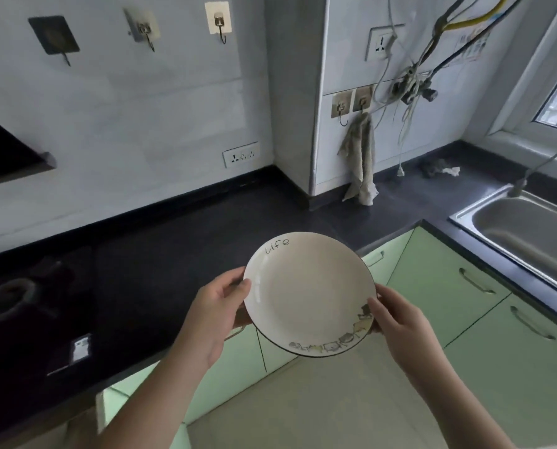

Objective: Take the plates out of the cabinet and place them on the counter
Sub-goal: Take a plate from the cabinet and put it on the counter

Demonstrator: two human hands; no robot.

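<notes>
I've got the plate (306, 293) up in the air in both hands, held over the inner corner of the counter (160, 254) where the two runs meet, w/ its near half hanging out past the front edge over the green cabinet doors (439, 286) and floor. The bare dark top lies forward and to my left of the grip; so the put-down, as I judge it, is a short push away from me and down, toward the stretch between the front edge and the back wall. The sink (526, 231) sits along the right run, well apart.

Grip: left hand (219, 306) closed on the left rim, thumb on top, fingers underneath. Right hand (397, 319) closed on the lower-right rim, thumb over the printed band, rest of the fingers under, hidden. Both pinch the edge only, nothing supports the middle. Left hand is nearer the open counter, so prob. that side leads.

Plate is round, so no long axis to speak of; it tilts a bit, near-right edge lower, face toward me. White, glossy, shallow well, thin dark line round the rim. "life" handwritten near the far-left rim, a row of small drawn figures along the near-right rim. Looks clean and dry. Can't tell if a 2nd plate is stacked beneath; I see one.

No other plates on the counter in view. The cabinet it came from I can't make out.
</notes>
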